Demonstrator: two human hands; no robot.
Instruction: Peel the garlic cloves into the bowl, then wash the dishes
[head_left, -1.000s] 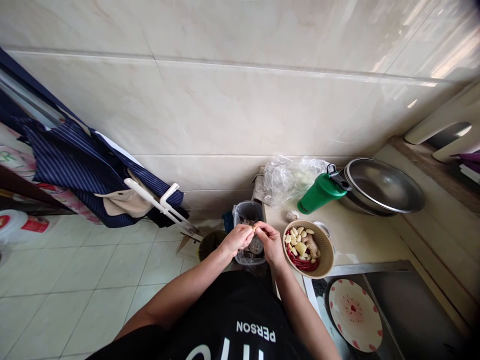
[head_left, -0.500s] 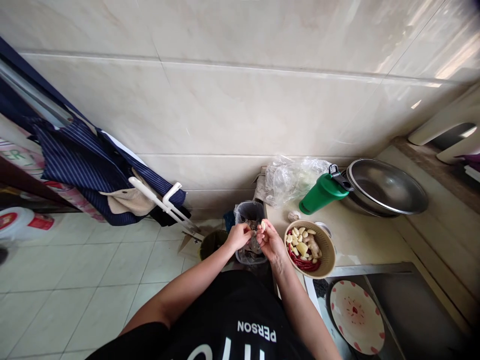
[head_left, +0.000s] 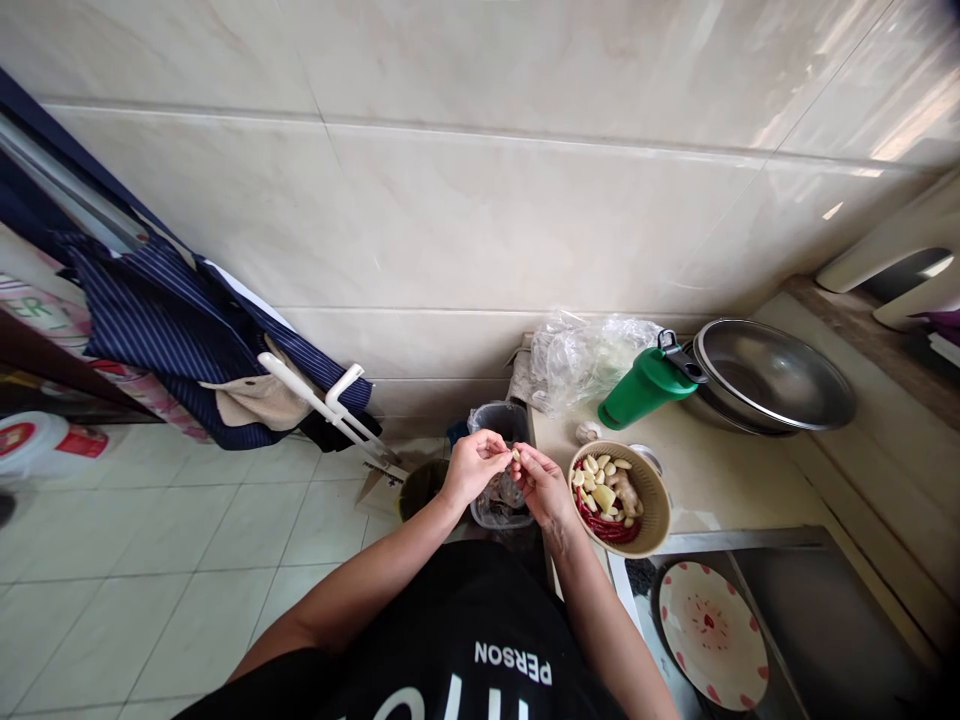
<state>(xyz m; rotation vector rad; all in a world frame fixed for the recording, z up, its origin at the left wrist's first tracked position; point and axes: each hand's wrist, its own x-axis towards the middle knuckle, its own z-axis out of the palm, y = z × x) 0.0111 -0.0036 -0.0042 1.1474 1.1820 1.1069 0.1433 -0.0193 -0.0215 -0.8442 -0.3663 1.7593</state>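
Over a lined trash bin point(head_left: 491, 518), my two hands meet fingertip to fingertip. A small pale garlic clove point(head_left: 515, 455) sits between them, mostly covered by fingers. My right hand point(head_left: 541, 482) pinches it from the right. My left hand point(head_left: 476, 465) has thumb and forefinger closed against its other side. Just right of my right hand stands a beige basket point(head_left: 658, 510) on the counter corner. It holds several peeled garlic cloves point(head_left: 591, 480), a piece of ginger point(head_left: 625, 492) and dried red chilies point(head_left: 615, 528). A garlic bulb point(head_left: 588, 431) lies behind the basket.
A green shaker bottle point(head_left: 645, 388), a clear plastic bag point(head_left: 577, 360) and a metal bowl point(head_left: 772, 375) stand at the counter's back. A patterned plate point(head_left: 712, 635) rests on the stove. Striped aprons point(head_left: 172, 330) and a white-handled rod point(head_left: 322, 405) are on the left.
My left hand has moved up and right to reach the clove. My right hand has turned slightly inward, so the clove that showed at its fingertips is now mostly covered.
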